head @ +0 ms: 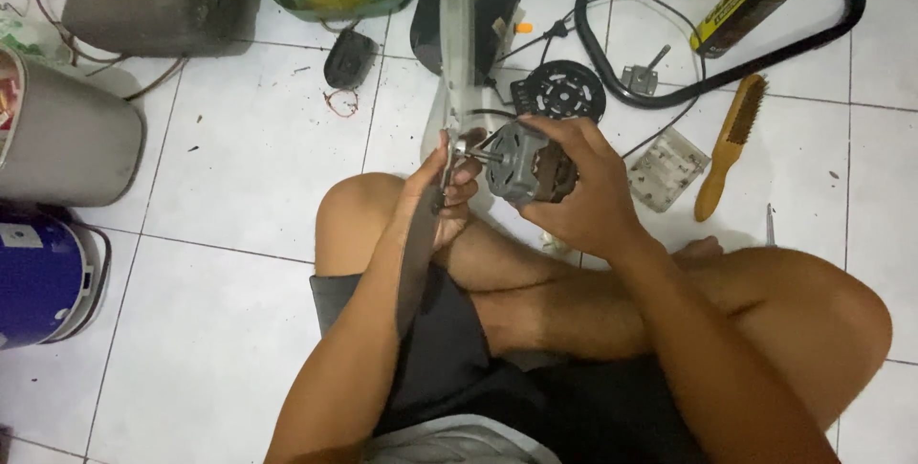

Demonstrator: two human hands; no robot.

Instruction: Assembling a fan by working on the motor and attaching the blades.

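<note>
Frame centre: right hand [583, 187] wraps grey fan motor [521, 163]; left hand [445, 191] pinches its shaft against a translucent blade [455, 53]. Wire brush [730, 143] right.

A white tiled floor [239, 167] is seen under everything. Just beyond the right hand [583, 201], a round black vented cover [559, 91], a small clear tray [667, 169] and a wooden wire brush [731, 146] are laid on it. Farther out, left of the left hand [445, 191], a grey bin [67, 134] and a blue can [43, 277] are set.
</note>
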